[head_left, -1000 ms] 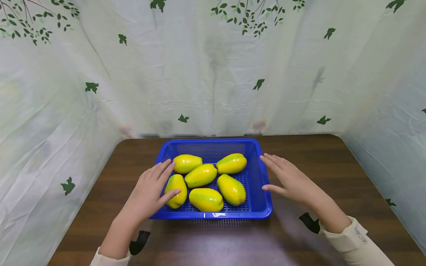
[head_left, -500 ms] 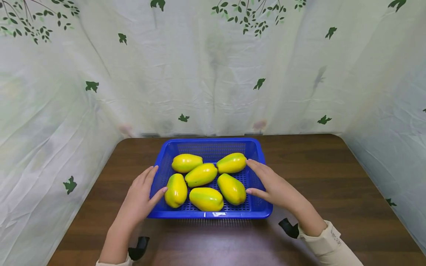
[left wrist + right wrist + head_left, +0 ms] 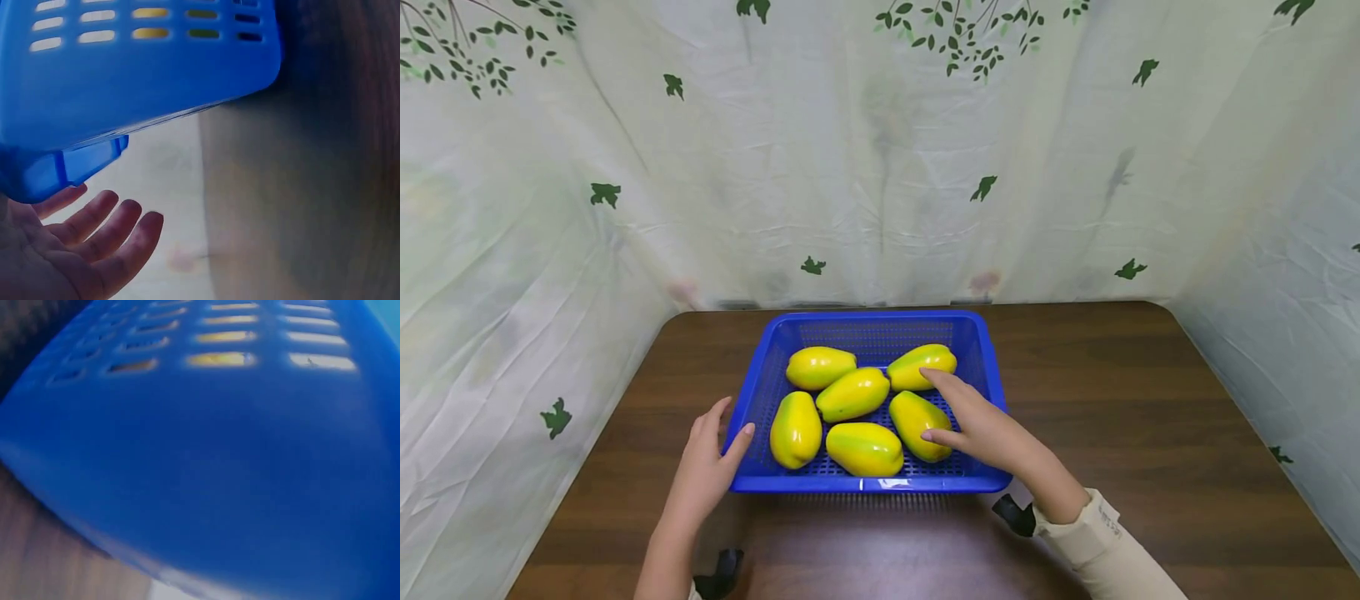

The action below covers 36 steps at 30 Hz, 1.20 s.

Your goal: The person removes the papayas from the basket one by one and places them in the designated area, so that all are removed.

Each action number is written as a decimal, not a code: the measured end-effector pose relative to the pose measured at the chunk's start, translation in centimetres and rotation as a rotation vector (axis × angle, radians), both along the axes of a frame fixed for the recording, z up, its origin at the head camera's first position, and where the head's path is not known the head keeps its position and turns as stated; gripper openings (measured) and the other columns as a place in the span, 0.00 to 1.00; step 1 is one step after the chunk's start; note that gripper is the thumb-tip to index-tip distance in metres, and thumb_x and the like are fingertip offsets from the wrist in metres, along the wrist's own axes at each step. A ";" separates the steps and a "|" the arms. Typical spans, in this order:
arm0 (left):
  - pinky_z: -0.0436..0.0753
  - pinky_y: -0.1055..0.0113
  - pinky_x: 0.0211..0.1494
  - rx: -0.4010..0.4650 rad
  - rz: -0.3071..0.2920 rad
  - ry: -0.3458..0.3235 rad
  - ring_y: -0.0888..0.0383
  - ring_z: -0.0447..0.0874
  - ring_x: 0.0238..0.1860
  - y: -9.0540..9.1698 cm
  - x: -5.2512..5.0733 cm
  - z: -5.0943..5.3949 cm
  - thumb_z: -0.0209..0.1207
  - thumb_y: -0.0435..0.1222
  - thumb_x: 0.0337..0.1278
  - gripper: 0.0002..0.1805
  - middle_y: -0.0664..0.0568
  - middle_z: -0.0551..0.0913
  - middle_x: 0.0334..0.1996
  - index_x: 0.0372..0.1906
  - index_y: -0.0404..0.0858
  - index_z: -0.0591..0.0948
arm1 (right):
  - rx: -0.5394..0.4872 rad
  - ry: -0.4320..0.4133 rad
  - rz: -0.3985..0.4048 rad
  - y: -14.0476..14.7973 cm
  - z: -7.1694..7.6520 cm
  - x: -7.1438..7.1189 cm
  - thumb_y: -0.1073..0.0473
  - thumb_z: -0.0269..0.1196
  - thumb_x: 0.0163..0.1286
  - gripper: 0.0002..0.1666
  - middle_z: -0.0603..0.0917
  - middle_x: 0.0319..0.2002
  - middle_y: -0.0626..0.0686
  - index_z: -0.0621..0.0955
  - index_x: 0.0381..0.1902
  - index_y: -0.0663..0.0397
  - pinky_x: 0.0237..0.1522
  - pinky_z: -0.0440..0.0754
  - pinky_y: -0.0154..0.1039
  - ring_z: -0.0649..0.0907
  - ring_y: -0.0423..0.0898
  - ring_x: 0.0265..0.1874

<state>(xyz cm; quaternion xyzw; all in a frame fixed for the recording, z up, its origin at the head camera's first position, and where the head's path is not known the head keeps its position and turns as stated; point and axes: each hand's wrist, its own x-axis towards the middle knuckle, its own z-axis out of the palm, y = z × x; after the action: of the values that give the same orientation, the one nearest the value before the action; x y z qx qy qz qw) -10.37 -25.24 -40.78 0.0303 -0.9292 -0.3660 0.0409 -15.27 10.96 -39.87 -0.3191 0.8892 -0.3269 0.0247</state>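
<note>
A blue perforated plastic basket [image 3: 805, 485] holds several yellow-green papayas [image 3: 865, 450], lying apart or lightly side by side. My right hand [image 3: 992, 429] reaches over the basket's right side, its fingers relaxed and spread. Its fingertips are over or at the back right papaya [image 3: 913, 362] and the front right papaya [image 3: 917, 412]; I cannot tell if they touch. Beside the left rim, my left hand [image 3: 703, 471] has its thumb apart from its fingers and holds nothing. The left wrist view shows its loosely bent fingers [image 3: 125, 244] below the basket wall [image 3: 144, 87].
The basket stands on a brown wooden table [image 3: 1112, 400], near its back edge. A pale curtain [image 3: 880, 167] with leaf and bird prints hangs behind and at both sides. In the right wrist view the slotted basket wall [image 3: 200, 456] fills most of the picture.
My right hand has moved left, from outside the right rim to above the right papayas. The left hand has drawn back leftward from over the papayas to the left rim. The papayas stay put.
</note>
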 end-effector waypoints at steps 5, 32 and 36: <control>0.66 0.46 0.55 0.162 0.030 -0.031 0.40 0.65 0.56 -0.1 0.0 -0.8 0.46 0.51 0.63 0.34 0.35 0.63 0.58 0.66 0.34 0.56 | 0.015 -0.098 -0.018 -1.0 -0.4 -0.4 0.52 0.64 0.58 0.46 0.59 0.65 0.55 0.53 0.68 0.51 0.57 0.63 0.47 0.62 0.49 0.61; 0.74 0.68 0.45 0.415 0.117 -0.081 0.49 0.72 0.48 0.3 0.3 -1.7 0.44 0.49 0.64 0.29 0.38 0.69 0.56 0.67 0.43 0.57 | 0.032 -0.173 0.010 -2.0 -1.2 -1.6 0.63 0.70 0.50 0.45 0.67 0.59 0.58 0.61 0.64 0.59 0.55 0.65 0.46 0.68 0.50 0.55; 0.74 0.73 0.41 0.465 0.133 -0.074 0.55 0.74 0.43 0.3 0.2 -1.8 0.45 0.47 0.64 0.28 0.38 0.71 0.52 0.66 0.44 0.58 | -0.007 -0.160 0.004 -1.8 -1.0 -1.5 0.62 0.70 0.50 0.44 0.68 0.58 0.58 0.62 0.63 0.59 0.53 0.67 0.47 0.70 0.50 0.53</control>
<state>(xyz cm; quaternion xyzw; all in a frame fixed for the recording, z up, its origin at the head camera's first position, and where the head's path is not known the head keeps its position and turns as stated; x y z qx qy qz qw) -10.14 -24.90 -42.61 0.1134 -0.8168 -0.5652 0.0230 -16.76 9.12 -40.88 -0.2936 0.8826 -0.3546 0.0952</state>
